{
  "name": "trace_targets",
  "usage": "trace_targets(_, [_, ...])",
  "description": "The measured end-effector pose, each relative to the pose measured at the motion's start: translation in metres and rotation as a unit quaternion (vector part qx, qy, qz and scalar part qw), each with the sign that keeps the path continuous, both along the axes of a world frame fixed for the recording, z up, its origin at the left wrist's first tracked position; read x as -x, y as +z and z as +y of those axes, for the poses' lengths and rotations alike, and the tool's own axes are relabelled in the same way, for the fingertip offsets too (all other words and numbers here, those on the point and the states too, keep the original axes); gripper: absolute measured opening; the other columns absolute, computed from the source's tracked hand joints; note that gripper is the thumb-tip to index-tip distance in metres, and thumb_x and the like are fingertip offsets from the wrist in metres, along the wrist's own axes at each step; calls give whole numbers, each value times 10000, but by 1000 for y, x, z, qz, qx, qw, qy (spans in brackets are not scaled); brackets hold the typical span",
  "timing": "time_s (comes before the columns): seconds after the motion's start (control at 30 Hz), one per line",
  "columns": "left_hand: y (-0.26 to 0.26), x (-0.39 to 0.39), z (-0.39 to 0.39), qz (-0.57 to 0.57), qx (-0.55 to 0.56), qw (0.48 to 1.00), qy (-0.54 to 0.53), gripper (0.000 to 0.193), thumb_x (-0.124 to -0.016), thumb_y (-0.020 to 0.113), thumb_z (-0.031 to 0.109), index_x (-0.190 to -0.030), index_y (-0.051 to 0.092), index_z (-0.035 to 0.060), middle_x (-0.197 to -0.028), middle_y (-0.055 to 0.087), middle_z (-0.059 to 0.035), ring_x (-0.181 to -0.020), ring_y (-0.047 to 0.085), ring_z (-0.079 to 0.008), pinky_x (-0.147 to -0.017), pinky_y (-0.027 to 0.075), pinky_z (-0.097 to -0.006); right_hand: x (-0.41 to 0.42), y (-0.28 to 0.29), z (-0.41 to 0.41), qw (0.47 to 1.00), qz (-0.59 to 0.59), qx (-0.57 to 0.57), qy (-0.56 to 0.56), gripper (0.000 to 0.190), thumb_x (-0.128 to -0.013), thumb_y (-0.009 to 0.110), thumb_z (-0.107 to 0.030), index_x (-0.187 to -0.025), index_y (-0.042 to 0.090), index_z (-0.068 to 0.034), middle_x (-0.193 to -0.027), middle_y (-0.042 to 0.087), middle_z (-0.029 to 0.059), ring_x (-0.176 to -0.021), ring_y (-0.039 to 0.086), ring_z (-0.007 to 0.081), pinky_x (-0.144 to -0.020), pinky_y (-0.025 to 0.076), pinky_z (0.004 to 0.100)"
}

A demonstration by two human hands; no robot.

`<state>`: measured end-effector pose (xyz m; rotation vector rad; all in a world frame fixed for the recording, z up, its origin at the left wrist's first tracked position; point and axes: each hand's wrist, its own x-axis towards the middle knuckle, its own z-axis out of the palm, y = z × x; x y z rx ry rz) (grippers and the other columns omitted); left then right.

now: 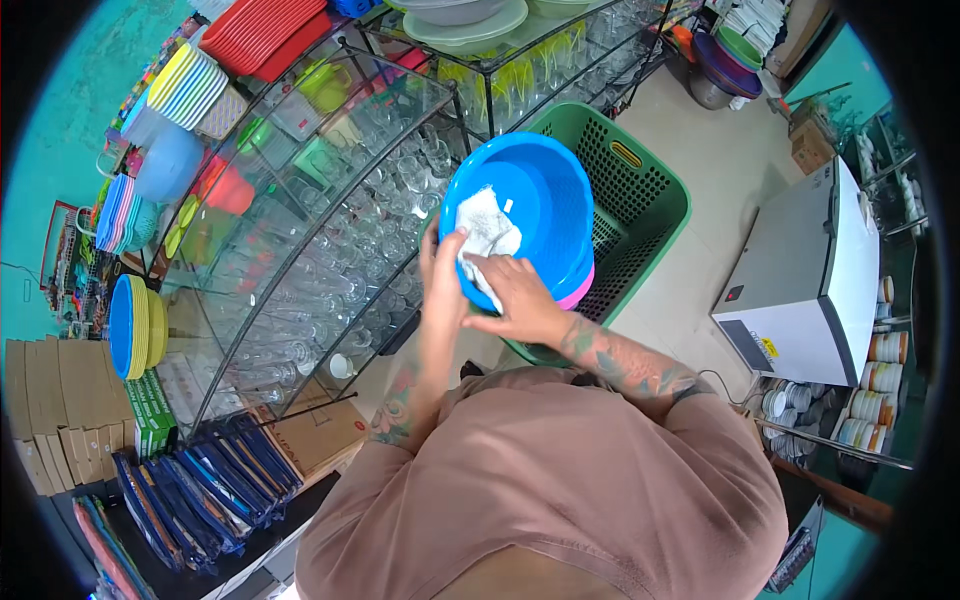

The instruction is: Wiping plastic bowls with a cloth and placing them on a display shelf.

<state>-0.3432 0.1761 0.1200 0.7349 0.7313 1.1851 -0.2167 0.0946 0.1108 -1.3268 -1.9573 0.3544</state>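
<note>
A round blue plastic basin tilts in front of me over a green perforated plastic laundry basket. My left hand grips the basin's near left rim, its thumb on the inner side. A crumpled white cloth lies against the inside wall and folds over the rim. My right hand presses that cloth to the rim, with its fingers on the fabric. A small white sticker shows on the basin's inner surface. Beneath the blue basin, the edge of a pink one peeks out.
On my left stands a glass shelf rack with a black metal frame, crowded with drinking glasses. Stacked plastic baskets top it. A white chest freezer stands to the right on the tiled floor. Flat cardboard boxes sit far left.
</note>
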Motion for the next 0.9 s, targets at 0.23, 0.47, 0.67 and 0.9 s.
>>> trace_targets(0.23, [21,10,3,134,-1,991,21,941,-860,723,178,-1536,111,-53,-1446,400,-232,-1285,475,-293,-1058,414,-391,-72,-20,14,956,-284,-64,35,471,-777,641,-107,-1244,615,-165,-1126,613,23,-993,572,210,-767,391,373])
trace_targets(0.47, [-22,1,-5,127,16,992,6,944,-884,718,280,-1532,115,-46,-1438,398,-265,-1313,446,-320,-1103,360,-414,-24,-21,4,998,-31,23,51,651,-709,740,-84,-1326,533,-61,-1172,575,150,-1107,550,336,-901,422,431])
trace_targets(0.67, [-11,13,-1,183,-10,983,32,938,-888,700,277,-1540,101,-34,-1473,371,-257,-1327,436,-321,-1114,350,-414,-48,-20,8,988,-144,34,38,543,-693,745,-89,-1219,615,-116,-1113,606,89,-1036,567,300,-824,424,424])
trace_targets(0.9, [-23,26,6,59,64,996,24,624,-915,637,274,-1432,380,39,-1329,531,-189,-1216,547,-307,-1022,453,-440,-21,-11,7,975,168,101,107,576,-827,770,-275,-1321,573,-54,-1253,602,179,-1179,554,399,-1005,441,449])
